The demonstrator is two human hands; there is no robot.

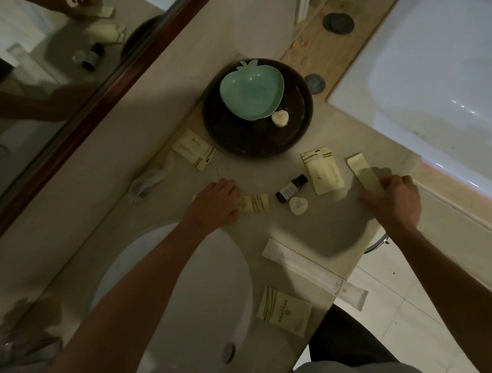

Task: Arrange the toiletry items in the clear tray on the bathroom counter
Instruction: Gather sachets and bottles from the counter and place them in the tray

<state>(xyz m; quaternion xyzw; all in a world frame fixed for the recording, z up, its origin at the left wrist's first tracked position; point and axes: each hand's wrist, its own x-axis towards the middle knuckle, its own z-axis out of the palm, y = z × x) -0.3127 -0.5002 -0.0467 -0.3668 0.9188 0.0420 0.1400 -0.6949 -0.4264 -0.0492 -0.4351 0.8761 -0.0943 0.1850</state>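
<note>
Nearest the camera, a cream paper sachet with olive stripes [284, 311] lies flat at the counter's front edge, beside the white oval sink basin [186, 291]. Just past it a long white paper-wrapped packet [314, 274] lies slantwise, one end overhanging the beige stone counter [330, 222]. Farther in, the person's left hand [217, 204] rests palm down on a small cream striped sachet [255, 204], its fingers bent over the packet's near end. The right hand [395, 198] pinches a narrow cream sachet strip [363, 171] between curled fingers and thumb. Between the hands lie a white heart-shaped soap [298, 205], a small dark bottle with a black cap [291, 188] on its side, and a larger cream sachet [323, 170]. Beyond stands a dark round tray [221, 127] bearing a mint-green apple-shaped dish [252, 93] and a second heart-shaped soap [279, 118]. Another cream sachet [195, 149] lies just left of that tray. No clear tray can be made out.
</note>
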